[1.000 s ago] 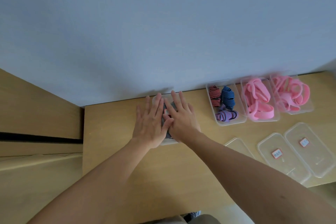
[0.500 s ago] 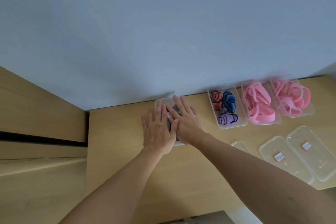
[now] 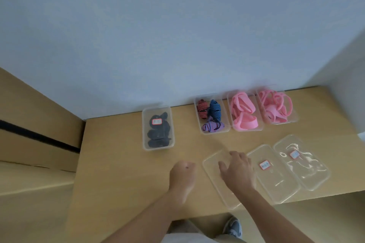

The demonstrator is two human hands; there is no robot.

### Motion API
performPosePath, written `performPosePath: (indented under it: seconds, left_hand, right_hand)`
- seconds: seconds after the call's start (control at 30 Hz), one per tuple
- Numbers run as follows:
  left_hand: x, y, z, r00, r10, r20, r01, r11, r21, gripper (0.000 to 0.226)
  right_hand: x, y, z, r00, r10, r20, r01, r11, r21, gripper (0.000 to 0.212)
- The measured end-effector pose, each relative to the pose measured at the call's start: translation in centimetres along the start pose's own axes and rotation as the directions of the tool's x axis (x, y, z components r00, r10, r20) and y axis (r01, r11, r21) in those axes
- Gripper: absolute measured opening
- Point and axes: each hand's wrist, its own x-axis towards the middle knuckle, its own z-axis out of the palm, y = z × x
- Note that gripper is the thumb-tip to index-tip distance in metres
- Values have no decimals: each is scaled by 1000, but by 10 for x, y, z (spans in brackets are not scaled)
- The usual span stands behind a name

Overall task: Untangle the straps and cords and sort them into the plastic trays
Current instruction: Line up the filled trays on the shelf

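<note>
A lidded clear tray (image 3: 158, 128) holding dark straps, with a red-edged label on its lid, stands at the back left of the table. To its right, three open trays sit along the wall: one with striped red, blue and purple straps (image 3: 212, 115), one with wide pink bands (image 3: 244, 113), one with thin pink cords (image 3: 275, 107). My right hand (image 3: 238, 169) rests palm down on a clear lid (image 3: 212, 165) near the front edge. My left hand (image 3: 182, 170) is curled into a loose fist beside that lid, holding nothing.
Two more clear lids with labels (image 3: 274, 173) (image 3: 300, 161) lie to the right of my right hand. The wooden table (image 3: 118, 163) meets a blue-grey wall behind; a wooden cabinet (image 3: 37, 124) stands at its left. A shoe (image 3: 233, 227) shows below the front edge.
Both hands have lifted off the dark-strap tray, which now shows its lid closed, and moved toward me; the right hand has landed on a loose lid.
</note>
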Motion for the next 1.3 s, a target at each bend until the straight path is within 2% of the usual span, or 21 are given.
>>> performPosePath:
  seconds: [0.03,0.07,0.13,0.2,0.3,0.37,0.43,0.53,0.63,0.7,0.77,0.87,0.97,1.1,1.2,1.3]
  left_hand:
    - [-13,-7,23,975,-186,119,197,976,-96,15]
    - [-24,-15,44,936,-293,197,327,929,-174,18]
    - [-36,-28,76,923,-332,192,376,884,-279,26]
    - [-42,-30,96,932,-343,119,363,867,-341,24]
    - [-49,-26,107,938,-346,35,329,848,-415,15]
    - [-52,-26,108,948,-316,-32,279,876,-394,13]
    - [-54,-32,106,966,-228,-123,176,927,-332,12]
    - [-50,-32,96,973,-72,-220,20,973,-231,13]
    - [-32,-10,79,963,-9,-271,-57,971,-234,17]
    - [-16,14,67,949,39,-313,-112,970,-218,11]
    - [7,35,57,939,88,-334,-157,970,-185,18]
    - [39,65,45,932,142,-335,-186,977,-103,23]
    - [74,82,38,931,174,-320,-203,977,-59,18]
    - [117,86,37,944,166,-286,-184,982,-36,11]
    - [135,85,39,948,185,-258,-198,980,-25,6]
    - [143,91,37,960,174,-221,-195,978,-79,18]
  right_hand:
    - [-2,13,-3,998,27,53,-25,999,-39,47]
    - [-3,24,-4,996,22,87,-17,998,-56,46]
    - [-2,38,-2,992,-21,123,29,998,-62,43]
    - [0,46,-2,992,-36,122,41,999,-36,41]
    - [4,52,-4,989,31,143,-43,995,86,36]
    - [7,55,-7,981,66,182,-105,971,213,26]
    - [8,59,-13,981,55,184,-119,926,357,22]
    - [11,57,-28,993,-14,117,-45,869,492,27]
    - [25,40,-45,995,-96,25,68,839,540,27]
    - [41,25,-53,985,-165,-47,164,833,529,32]
    - [61,7,-61,967,-232,-103,252,836,487,38]
    - [94,-16,-68,937,-337,-93,348,882,318,41]
    - [120,-30,-68,940,-341,-29,342,929,141,44]
    - [144,-41,-53,935,-352,52,347,934,80,63]
    - [153,-47,-46,935,-351,50,350,937,22,66]
    - [157,-56,-49,931,-362,50,365,930,-53,79]
